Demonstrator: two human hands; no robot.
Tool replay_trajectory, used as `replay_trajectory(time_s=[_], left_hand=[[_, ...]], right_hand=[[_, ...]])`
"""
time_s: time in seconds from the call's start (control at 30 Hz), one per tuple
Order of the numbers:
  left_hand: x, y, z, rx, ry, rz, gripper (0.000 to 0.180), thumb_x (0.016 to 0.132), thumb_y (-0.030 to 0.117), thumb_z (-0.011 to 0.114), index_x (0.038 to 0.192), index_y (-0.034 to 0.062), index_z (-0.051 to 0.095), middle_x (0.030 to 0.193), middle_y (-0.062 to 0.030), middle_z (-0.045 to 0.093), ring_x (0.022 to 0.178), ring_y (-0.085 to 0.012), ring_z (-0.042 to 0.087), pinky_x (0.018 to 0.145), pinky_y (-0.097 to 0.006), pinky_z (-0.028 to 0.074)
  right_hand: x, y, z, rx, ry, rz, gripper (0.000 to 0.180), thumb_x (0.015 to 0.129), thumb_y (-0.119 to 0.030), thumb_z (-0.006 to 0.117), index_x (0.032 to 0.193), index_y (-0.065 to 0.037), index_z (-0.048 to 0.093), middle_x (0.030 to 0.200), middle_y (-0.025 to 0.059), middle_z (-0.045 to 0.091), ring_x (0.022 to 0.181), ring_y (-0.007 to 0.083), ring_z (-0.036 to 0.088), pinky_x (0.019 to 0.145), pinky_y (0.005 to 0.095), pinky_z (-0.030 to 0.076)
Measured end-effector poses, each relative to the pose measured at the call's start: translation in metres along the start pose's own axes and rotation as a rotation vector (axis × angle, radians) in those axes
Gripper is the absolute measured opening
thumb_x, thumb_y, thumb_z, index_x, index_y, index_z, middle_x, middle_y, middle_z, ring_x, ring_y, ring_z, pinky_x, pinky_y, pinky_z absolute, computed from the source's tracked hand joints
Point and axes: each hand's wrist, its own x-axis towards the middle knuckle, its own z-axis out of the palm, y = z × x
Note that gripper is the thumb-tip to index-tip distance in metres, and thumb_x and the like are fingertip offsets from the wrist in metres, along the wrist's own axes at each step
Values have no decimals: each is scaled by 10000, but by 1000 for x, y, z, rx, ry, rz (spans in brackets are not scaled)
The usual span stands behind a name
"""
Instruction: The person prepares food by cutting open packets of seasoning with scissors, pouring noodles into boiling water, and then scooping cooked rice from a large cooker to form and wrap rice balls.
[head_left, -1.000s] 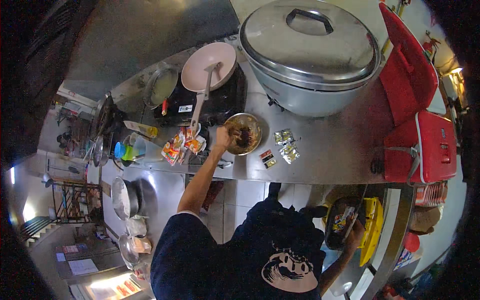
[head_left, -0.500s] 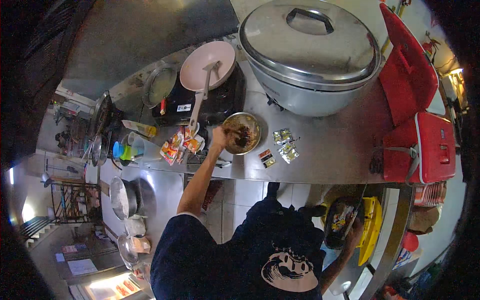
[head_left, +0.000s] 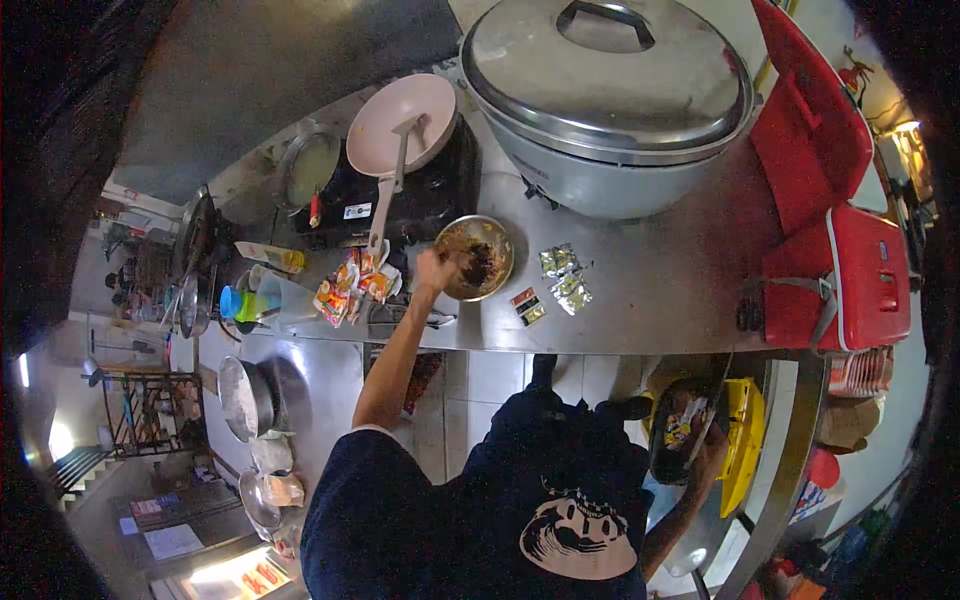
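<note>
On the steel counter stands a small metal bowl (head_left: 494, 250) with dark brown, sauce-like contents. My left hand (head_left: 437, 268) is at its left side, fingers curled in over the rim; what they grip inside is too blurred to make out. Low on the right, below the counter edge, my right hand (head_left: 708, 455) is at the side of a black bin (head_left: 668, 462) holding crumpled wrappers (head_left: 684, 418). The fingers of that hand are partly hidden. Silver sachets (head_left: 568, 280) and a dark flat packet (head_left: 528, 306) lie to the right of the bowl.
Behind the bowl, a pink pan (head_left: 385, 130) with a spatula (head_left: 401, 160) sits on a black stove (head_left: 440, 195). A large lidded rice cooker (head_left: 620, 170) and an open red cooler box (head_left: 870, 280) stand to the right. Torn orange packets (head_left: 350, 285) lie left.
The whole view has shifted slightly, with the counter things sitting a little higher and further left. My left hand stays at the bowl and my right hand at the bin.
</note>
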Motion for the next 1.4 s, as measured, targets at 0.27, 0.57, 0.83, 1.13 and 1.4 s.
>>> replay_trajectory(time_s=[0.27,0.57,0.83,1.13,1.4], left_hand=[[-8,23,-5,-287,12,2,245,714,89,675,939,37,756,781,-200,711,717,-321,722,655,-388,557],[-5,20,-5,-156,107,143,209,684,54,654,878,1,713,835,-188,704,786,-331,711,700,-391,543],[-9,39,-16,-278,-51,37,197,846,164,682,939,6,754,824,-146,746,715,-206,717,658,-327,553],[-13,54,-19,-293,-91,-55,238,865,200,625,902,10,765,773,-134,742,708,-178,709,658,-323,557],[-9,17,-4,-123,11,2,193,747,133,710,886,8,756,726,-129,724,680,-186,698,651,-327,550]], right_hand=[[-10,2,-1,-2,54,-36,254,896,-231,695,1012,-5,712,877,101,716,756,159,630,696,321,503],[-8,16,1,-168,78,-50,319,916,-293,666,998,13,706,859,123,723,771,204,664,703,357,514],[-18,-2,13,-62,194,-170,360,888,-342,712,908,18,700,733,123,688,667,154,595,632,352,488],[-24,-11,6,-68,144,-115,349,882,-323,710,924,23,702,780,94,694,676,142,580,629,337,484],[-20,6,9,-20,134,-118,361,902,-311,711,989,39,696,852,34,677,776,120,572,722,280,471]])
